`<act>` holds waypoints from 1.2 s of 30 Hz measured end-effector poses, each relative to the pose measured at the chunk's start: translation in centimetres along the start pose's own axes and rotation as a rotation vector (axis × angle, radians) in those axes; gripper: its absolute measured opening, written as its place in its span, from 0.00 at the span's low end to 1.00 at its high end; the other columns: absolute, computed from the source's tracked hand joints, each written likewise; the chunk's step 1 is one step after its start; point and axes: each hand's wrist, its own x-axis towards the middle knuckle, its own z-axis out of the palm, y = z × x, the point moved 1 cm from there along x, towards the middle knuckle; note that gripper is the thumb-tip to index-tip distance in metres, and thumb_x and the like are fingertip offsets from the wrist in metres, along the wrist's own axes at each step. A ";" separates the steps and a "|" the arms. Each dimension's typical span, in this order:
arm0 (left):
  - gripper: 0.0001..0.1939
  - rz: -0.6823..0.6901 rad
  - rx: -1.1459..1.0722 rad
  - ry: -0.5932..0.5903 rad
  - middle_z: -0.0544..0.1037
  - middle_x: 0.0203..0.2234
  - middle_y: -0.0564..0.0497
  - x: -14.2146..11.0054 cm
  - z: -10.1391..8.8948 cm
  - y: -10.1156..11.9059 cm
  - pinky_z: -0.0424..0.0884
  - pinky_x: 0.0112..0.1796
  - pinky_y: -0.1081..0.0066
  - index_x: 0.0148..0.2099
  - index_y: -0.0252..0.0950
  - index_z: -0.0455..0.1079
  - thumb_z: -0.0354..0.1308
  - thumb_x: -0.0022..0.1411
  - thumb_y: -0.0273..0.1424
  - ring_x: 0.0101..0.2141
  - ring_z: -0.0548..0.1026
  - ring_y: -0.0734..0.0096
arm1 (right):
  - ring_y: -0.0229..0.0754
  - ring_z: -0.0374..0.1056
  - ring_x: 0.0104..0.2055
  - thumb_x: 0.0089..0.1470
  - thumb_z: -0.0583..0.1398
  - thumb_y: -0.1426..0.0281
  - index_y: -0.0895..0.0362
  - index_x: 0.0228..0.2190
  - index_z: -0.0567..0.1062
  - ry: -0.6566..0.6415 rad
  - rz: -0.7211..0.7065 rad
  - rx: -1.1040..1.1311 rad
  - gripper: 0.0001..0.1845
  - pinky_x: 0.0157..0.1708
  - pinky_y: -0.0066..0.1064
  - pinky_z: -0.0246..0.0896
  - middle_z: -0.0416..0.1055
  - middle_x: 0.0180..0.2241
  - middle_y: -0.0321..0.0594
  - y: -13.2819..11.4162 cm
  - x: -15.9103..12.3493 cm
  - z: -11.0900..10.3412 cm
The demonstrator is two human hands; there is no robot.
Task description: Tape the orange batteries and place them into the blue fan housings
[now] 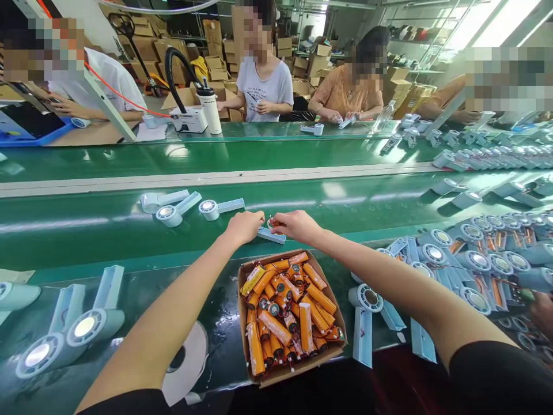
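"Both my hands close together but apart: left hand (245, 227) and right hand (298, 225), fingers bent in at a light-blue housing (272, 236). Can't tell what either grips."
"Housing where?"
"Between them at the green belt (103, 233), just past my carton (298, 372) of orange battery packs (306, 325)."
"Surface?"
"Carton's on a dark, shiny tabletop (222, 300), white roll (192, 369) left, housings piled right (475, 262). Pale strip (216, 178) splits the belt area."
"Room?"
"Co-workers opposite, cardboard boxes (211, 37) stacked behind, pallet jack (133, 46), bright window top right."
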 end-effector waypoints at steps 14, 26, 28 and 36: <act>0.21 -0.014 0.013 0.018 0.85 0.53 0.42 1.8 0.2 1.4 0.75 0.50 0.60 0.59 0.46 0.77 0.47 0.75 0.40 0.53 0.82 0.49 | 0.58 0.81 0.50 0.70 0.62 0.63 0.52 0.60 0.75 -0.175 0.111 -0.359 0.20 0.43 0.37 0.70 0.84 0.48 0.53 -1.5 -0.7 -1.1; 0.21 -0.029 -0.005 0.031 0.85 0.53 0.43 2.5 0.5 2.7 0.75 0.50 0.62 0.59 0.46 0.78 0.48 0.73 0.39 0.53 0.81 0.51 | 0.58 0.81 0.52 0.66 0.64 0.66 0.56 0.54 0.83 -0.284 0.016 -0.381 0.18 0.46 0.38 0.73 0.83 0.52 0.56 -1.7 0.4 -1.8; 0.21 -0.027 -0.004 0.037 0.85 0.53 0.43 2.5 0.4 2.9 0.75 0.50 0.62 0.58 0.46 0.78 0.49 0.73 0.40 0.53 0.81 0.50 | 0.55 0.82 0.51 0.65 0.65 0.63 0.54 0.52 0.85 -0.291 -0.006 -0.373 0.17 0.46 0.35 0.71 0.85 0.48 0.51 -1.6 0.6 -2.2; 0.21 0.004 -0.015 0.041 0.85 0.52 0.43 3.0 0.4 3.4 0.75 0.50 0.62 0.57 0.45 0.79 0.48 0.73 0.39 0.53 0.81 0.51 | 0.53 0.81 0.49 0.65 0.65 0.63 0.53 0.46 0.89 -0.191 0.083 -0.364 0.14 0.44 0.34 0.69 0.87 0.44 0.47 0.0 -0.8 -3.4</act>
